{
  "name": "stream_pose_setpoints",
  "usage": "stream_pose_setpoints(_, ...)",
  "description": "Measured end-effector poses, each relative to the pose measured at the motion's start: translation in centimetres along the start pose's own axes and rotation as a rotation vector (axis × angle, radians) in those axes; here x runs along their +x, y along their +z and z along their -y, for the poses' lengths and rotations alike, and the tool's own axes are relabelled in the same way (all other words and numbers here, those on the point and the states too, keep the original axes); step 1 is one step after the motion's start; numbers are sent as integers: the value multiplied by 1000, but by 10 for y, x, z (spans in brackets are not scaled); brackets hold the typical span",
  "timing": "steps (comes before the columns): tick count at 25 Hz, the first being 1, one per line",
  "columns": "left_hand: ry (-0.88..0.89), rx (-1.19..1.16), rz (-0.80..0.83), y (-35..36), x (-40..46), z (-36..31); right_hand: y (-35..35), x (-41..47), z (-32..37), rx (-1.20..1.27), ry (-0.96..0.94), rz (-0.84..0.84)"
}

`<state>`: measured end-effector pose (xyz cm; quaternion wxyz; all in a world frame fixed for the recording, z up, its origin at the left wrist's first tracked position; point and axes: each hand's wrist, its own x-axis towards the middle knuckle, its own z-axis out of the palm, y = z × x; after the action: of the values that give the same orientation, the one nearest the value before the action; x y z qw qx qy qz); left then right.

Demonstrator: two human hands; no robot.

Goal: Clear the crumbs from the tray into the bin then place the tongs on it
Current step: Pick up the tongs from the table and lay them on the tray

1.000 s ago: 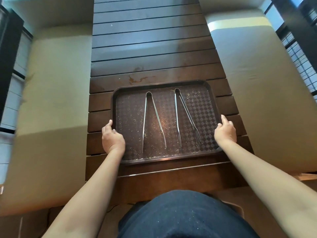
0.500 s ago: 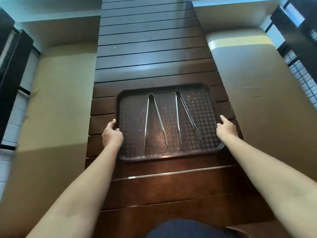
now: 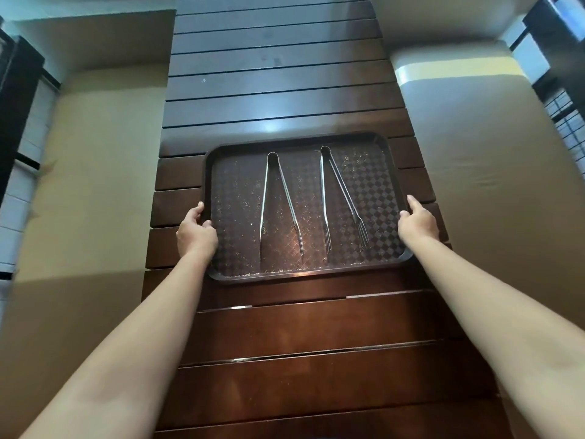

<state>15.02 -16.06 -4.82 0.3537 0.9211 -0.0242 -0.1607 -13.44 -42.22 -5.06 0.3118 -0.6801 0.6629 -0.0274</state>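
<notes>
From the head view, a dark tray [image 3: 392, 172] sat on the slatted counter [image 3: 285, 327], crumbs [image 3: 240, 204] scattered over it. Two tongs lay inside: left tongs [image 3: 280, 201] at 11 o'clock of centre, right tongs [image 3: 340, 194] at 1 o'clock. The left hand [image 3: 196, 231] gripped the 9 o'clock rim; the right hand [image 3: 418, 220] gripped the 3 o'clock rim.

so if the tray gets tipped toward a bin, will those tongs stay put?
Probably not: both tongs lie loose on the tray, smooth metal, likely to slide. The low rim may not stop them. The tray looks stiff; the left hand and right hand grip opposite edges.
</notes>
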Motion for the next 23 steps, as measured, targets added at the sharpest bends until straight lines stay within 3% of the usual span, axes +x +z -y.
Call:
stream_pose_setpoints(8, 33, 35, -64, 9, -2, -2, 8, 4, -2, -93, -67, -64)
stream_pose_setpoints(23, 37, 19, -20, 7, 1, 0, 7, 4, -3, -104, -44, -51)
